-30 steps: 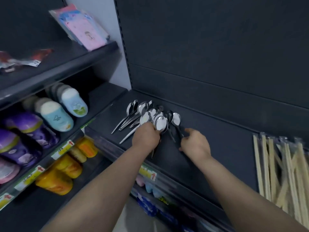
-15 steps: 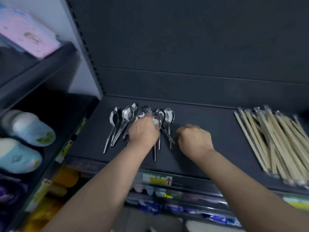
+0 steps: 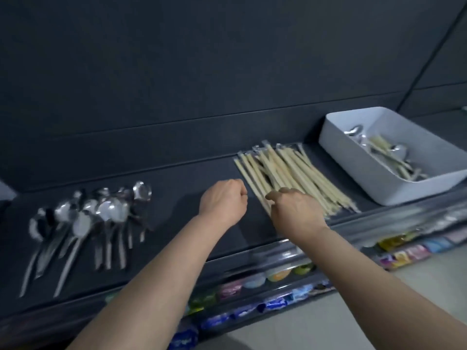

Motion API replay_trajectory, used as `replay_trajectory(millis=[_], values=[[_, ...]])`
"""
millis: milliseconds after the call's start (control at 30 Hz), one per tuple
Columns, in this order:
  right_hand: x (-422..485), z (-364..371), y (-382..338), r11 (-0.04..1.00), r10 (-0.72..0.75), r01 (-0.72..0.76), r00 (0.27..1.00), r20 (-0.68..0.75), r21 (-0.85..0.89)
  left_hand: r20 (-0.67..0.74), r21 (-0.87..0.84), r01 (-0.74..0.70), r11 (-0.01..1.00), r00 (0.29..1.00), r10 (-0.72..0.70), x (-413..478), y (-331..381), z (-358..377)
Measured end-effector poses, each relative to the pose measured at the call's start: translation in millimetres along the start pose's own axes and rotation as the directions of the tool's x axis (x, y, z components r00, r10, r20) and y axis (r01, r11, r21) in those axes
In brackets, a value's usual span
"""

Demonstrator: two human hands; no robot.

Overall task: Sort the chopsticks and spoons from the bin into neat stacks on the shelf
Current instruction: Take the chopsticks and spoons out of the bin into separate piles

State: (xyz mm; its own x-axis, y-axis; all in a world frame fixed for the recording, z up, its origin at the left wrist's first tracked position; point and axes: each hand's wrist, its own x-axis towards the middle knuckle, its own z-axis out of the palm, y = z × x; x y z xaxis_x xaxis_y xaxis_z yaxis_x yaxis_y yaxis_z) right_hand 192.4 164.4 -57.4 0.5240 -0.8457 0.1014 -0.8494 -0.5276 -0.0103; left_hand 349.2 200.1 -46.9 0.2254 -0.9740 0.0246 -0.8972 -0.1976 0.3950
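right hand [image 3: 297, 210] on pale wrapped chopsticks [image 3: 290, 173], loosely fanned stack

You face shiny silver metal spoons [image 3: 101, 213], pale cream wooden chopsticks [image 3: 290, 178] and a plain white plastic bin [image 3: 358, 152] on a charcoal shelf [image 3: 182, 188].

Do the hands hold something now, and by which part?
Left hand: closed fist, nothing visible in it. Right hand: lies on chopsticks, near ends; grip cannot be told.

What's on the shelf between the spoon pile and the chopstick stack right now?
In the head view, only the left hand, loosely fisted over bare shelf, sits between the spoons and the chopsticks.
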Motion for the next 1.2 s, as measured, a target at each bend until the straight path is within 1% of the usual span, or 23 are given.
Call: replay_trajectory(millis=[133, 200, 333, 433, 567, 667, 767, 900, 967, 1067, 1200], values=[[-30, -18, 113, 0.988, 0.157, -0.156, 0.983, -0.096, 0.020, 0.072, -0.048, -0.082, 0.995, 0.994, 0.085, 21, 106, 40], [-46, -25, 169, 0.978, 0.210, -0.211, 0.967, -0.145, 0.012, 0.084, -0.075, -0.118, 0.990, 0.989, 0.125, 33, 162, 60], [-66, -38, 264, 0.954, 0.293, -0.299, 0.927, -0.234, 0.011, 0.034, -0.112, -0.200, 0.973, 0.978, 0.205, 54, 257, 88], [-64, -42, 309, 0.953, 0.296, -0.301, 0.915, -0.273, 0.022, 0.001, -0.097, -0.226, 0.969, 0.974, 0.227, 69, 298, 98], [-44, -41, 350, 0.961, 0.275, -0.275, 0.918, -0.287, 0.041, -0.082, 0.007, -0.189, 0.982, 0.979, 0.189, 106, 318, 103], [-21, -36, 371, 0.961, 0.274, -0.274, 0.930, -0.246, 0.034, -0.083, 0.041, -0.185, 0.982, 0.979, 0.188, 140, 330, 105], [2, -28, 390, 0.953, 0.301, -0.301, 0.935, -0.188, 0.029, 0.004, 0.089, -0.190, 0.978, 0.982, 0.190, 178, 341, 115], [26, -31, 423, 0.931, 0.361, -0.352, 0.924, -0.124, 0.092, 0.206, 0.182, -0.166, 0.969, 0.970, 0.128, 219, 355, 138], [37, -31, 437, 0.931, 0.359, -0.351, 0.930, -0.080, 0.101, 0.283, 0.230, -0.164, 0.959, 0.954, 0.096, 228, 362, 148], [55, -25, 446, 0.947, 0.306, -0.299, 0.951, -0.042, 0.119, 0.305, 0.246, -0.120, 0.962, 0.952, 0.041, 239, 361, 161], [77, -20, 454, 0.968, 0.141, -0.148, 0.989, 0.050, 0.204, 0.285, 0.200, -0.021, 0.980, 0.958, -0.038, 250, 355, 169]])
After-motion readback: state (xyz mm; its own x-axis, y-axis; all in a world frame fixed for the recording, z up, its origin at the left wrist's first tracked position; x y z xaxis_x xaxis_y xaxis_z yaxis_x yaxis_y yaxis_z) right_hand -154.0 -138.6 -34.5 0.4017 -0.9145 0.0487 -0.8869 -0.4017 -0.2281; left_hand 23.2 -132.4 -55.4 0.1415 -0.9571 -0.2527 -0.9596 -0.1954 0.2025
